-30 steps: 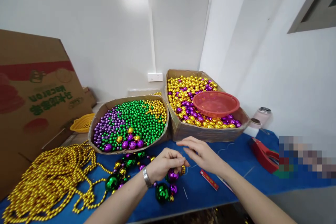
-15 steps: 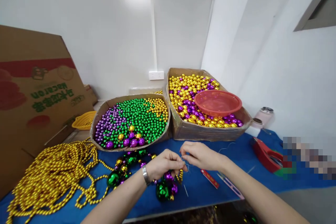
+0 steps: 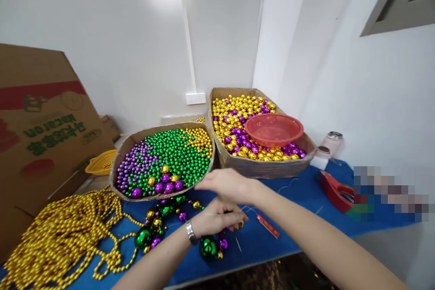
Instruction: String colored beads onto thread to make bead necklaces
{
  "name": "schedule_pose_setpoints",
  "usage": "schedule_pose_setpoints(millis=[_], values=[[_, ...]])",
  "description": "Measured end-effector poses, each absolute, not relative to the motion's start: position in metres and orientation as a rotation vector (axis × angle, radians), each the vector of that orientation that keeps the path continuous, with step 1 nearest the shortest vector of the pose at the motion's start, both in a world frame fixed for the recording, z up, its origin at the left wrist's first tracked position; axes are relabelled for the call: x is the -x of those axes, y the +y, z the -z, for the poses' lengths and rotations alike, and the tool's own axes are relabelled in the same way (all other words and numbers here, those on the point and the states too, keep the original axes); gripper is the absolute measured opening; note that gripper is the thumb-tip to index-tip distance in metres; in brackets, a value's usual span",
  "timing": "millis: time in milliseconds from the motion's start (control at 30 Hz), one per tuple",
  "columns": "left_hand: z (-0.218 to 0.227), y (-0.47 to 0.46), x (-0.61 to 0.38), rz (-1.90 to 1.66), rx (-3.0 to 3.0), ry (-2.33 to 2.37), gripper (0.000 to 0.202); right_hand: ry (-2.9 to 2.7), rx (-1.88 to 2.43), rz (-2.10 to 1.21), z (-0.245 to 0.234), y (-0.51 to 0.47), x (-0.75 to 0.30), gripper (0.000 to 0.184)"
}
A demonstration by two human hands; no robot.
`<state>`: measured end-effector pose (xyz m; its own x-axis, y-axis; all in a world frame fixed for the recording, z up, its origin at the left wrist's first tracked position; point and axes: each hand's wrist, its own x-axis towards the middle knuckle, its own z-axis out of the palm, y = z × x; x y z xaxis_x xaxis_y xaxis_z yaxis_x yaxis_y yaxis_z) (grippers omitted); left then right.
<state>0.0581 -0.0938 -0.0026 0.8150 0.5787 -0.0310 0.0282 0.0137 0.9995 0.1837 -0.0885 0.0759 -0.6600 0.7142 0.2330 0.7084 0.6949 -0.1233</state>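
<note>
My left hand is closed in a pinch on a strand of green, purple and gold beads lying on the blue table cover; a large green bead hangs just below the fingers. A thin thread runs rightwards from the pinch. My right hand hovers above the left hand, fingers stretched toward the left and a little blurred, near the front edge of the cardboard box of small green, purple and gold beads.
A second cardboard box of larger gold and purple beads holds a red plastic bowl. A heap of gold bead chains lies left. A red tape dispenser, a small red strip and a big carton stand around.
My right hand has left the thread by my left hand's fingertips and moved up and left toward the small-bead box. The left hand stayed pinched on the strand.
</note>
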Motion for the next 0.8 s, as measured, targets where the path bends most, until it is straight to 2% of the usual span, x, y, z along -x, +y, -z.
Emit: schedule_pose_setpoints(millis=[167,300,500,600,700,800], values=[[-0.007,-0.082,-0.044,-0.558,-1.527,0.520,0.041,-2.440,1.178,-0.159,-0.070,-0.116,-0.226,0.030],[-0.009,-0.080,-0.043,-0.600,-1.485,0.559,0.039,-2.292,1.210,-0.238,-0.044,-0.138,-0.231,0.023],[-0.011,-0.079,-0.040,-0.658,-1.381,0.611,0.034,-2.220,1.286,-0.137,-0.026,-0.162,-0.227,0.031],[-0.017,-0.082,-0.038,-0.700,-1.506,0.614,0.031,-2.196,1.247,-0.355,-0.026,-0.170,-0.225,0.030],[-0.027,-0.087,-0.036,-0.739,-1.869,0.538,0.026,-1.856,1.283,-0.598,-0.022,-0.165,-0.225,0.028],[-0.033,-0.087,-0.035,-0.873,-2.323,0.365,0.032,-1.632,1.210,-0.942,-0.007,-0.149,-0.222,0.039]])
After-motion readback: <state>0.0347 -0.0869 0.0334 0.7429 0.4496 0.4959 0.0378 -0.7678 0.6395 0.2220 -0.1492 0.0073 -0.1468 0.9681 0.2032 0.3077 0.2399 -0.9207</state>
